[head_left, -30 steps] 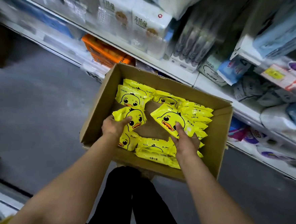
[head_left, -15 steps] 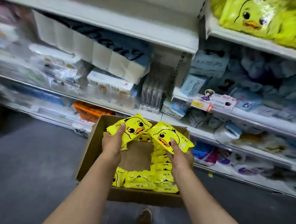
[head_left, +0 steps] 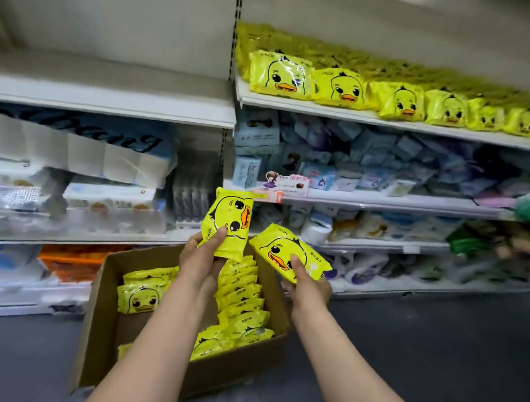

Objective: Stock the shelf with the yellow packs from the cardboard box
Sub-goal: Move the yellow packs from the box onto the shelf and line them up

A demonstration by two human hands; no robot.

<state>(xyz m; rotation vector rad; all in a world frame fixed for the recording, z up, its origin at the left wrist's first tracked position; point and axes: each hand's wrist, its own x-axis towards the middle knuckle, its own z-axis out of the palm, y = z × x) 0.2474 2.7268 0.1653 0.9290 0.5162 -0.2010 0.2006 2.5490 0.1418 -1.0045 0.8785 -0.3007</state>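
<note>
My left hand (head_left: 201,259) grips a yellow duck pack (head_left: 228,221), held upright above the cardboard box (head_left: 104,324). My right hand (head_left: 306,285) holds a second yellow duck pack (head_left: 288,251), tilted, just right of the box. Both packs are lifted out of the box. Several more yellow packs (head_left: 240,306) lie inside it. The upper right shelf (head_left: 311,108) carries a row of the same yellow duck packs (head_left: 340,88).
The box stands on the grey floor (head_left: 435,354) in front of the shelving. Tissue packs (head_left: 72,153) fill the left shelves; blue and white packets (head_left: 353,169) crowd the middle right shelves. The upper left shelf (head_left: 107,102) looks bare.
Both hands have lifted a pack each out of the box and raised them. My view has tilted up, bringing the upper shelf with yellow packs into sight.
</note>
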